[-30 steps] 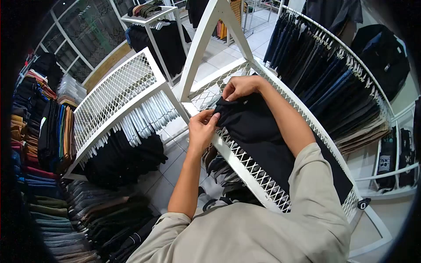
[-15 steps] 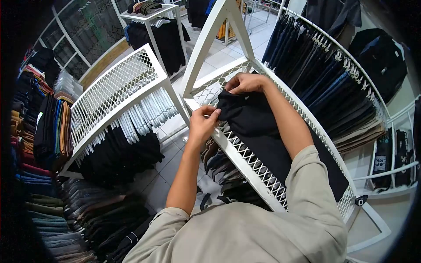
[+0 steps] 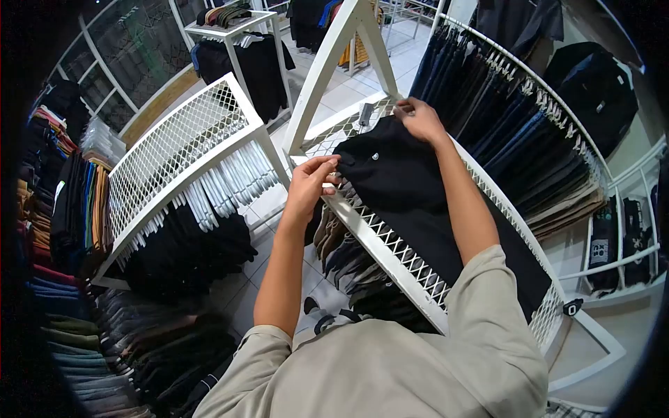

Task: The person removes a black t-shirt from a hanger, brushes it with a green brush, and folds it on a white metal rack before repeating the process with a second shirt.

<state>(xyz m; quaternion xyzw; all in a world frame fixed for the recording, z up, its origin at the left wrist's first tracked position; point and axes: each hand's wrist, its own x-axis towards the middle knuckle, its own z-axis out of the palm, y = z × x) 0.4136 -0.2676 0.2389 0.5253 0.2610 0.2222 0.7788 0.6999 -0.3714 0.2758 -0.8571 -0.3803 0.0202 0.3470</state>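
Observation:
A long black garment [image 3: 418, 188] lies stretched along a white mesh rack top [image 3: 411, 258]. It bears a small white emblem near its far end, and a dark tag [image 3: 365, 114] lies beside that end on the mesh. Its exact kind I cannot make out. My left hand [image 3: 311, 182] pinches the garment's left far corner between thumb and finger, close to the frame's edge. At the right far corner, my right hand [image 3: 421, 121] has its fingers closed on the cloth, slightly blurred.
A white upright frame [image 3: 327, 70] rises beyond the garment. To the left stands another mesh-topped rack [image 3: 188, 132] with white hangers. Dark trousers hang from a curved rail [image 3: 523, 63] on the right. Stacked and hung clothes [image 3: 77, 320] fill the lower left.
My right hand has moved right and away from the left one. The garment's far end is now spread wider, and the emblem and tag have come into view.

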